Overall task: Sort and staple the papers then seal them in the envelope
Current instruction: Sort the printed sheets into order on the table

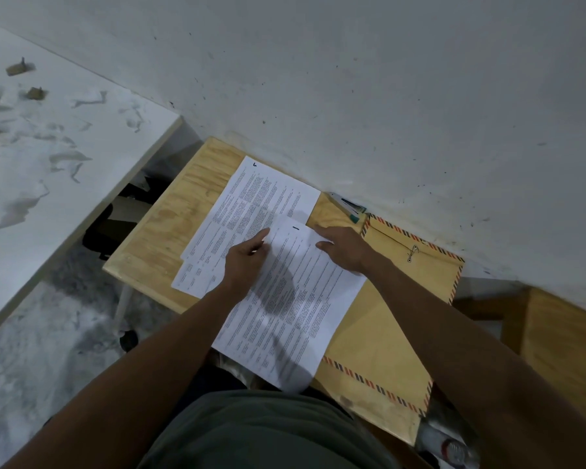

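Note:
A printed sheet marked "1" [295, 306] lies in front of me on the small wooden table [156, 231], its near end hanging past the edge. My left hand [247, 262] pinches its left top edge. My right hand [342, 247] rests on its top right corner with fingers spread flat. Behind it, more printed sheets [247, 204] lie stacked and slightly fanned. A brown envelope [403, 316] with a red-and-blue striped border and string clasp lies to the right, partly under the front sheet. A stapler [347, 206] sits by the wall.
A grey wall runs close behind the table. A white, stained board [48, 147] stands to the left across a gap. Another wooden surface [562, 333] is at the right. A plastic bottle [450, 445] lies below the table's near right corner.

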